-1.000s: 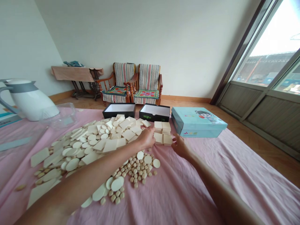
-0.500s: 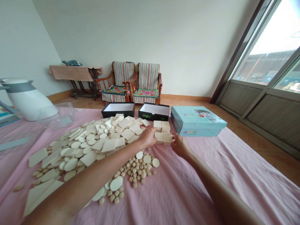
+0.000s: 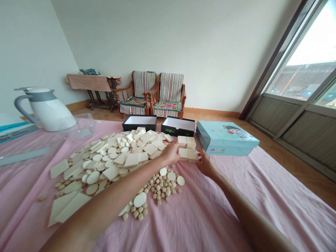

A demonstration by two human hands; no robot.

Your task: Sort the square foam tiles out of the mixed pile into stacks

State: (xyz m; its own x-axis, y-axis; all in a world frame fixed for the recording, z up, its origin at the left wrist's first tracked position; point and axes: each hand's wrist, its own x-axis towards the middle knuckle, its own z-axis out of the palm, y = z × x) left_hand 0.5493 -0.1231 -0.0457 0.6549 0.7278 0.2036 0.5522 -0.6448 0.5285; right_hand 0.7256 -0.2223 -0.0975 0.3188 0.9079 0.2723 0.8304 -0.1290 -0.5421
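Square wooden tiles stand in neat low stacks, two in front and two more square stacks just behind. My left hand is at the left side of the front stacks, its fingers curled against their edge. On the opposite side, my right hand has its bent fingertips against the right edge, so the tiles sit between both hands. Left of them spreads a big heap of loose wooden squares and discs. Small wooden cubes lie scattered nearer to me, a few discs among them.
Two black open boxes with white insides stand behind the heap. A light blue lidded box is at the right. A white jug and a clear plastic tray occupy the left, on a pink cloth.
The view has turned slightly left, so everything appears shifted right. Both hands stay at the sides of the front stacks, with little visible movement.
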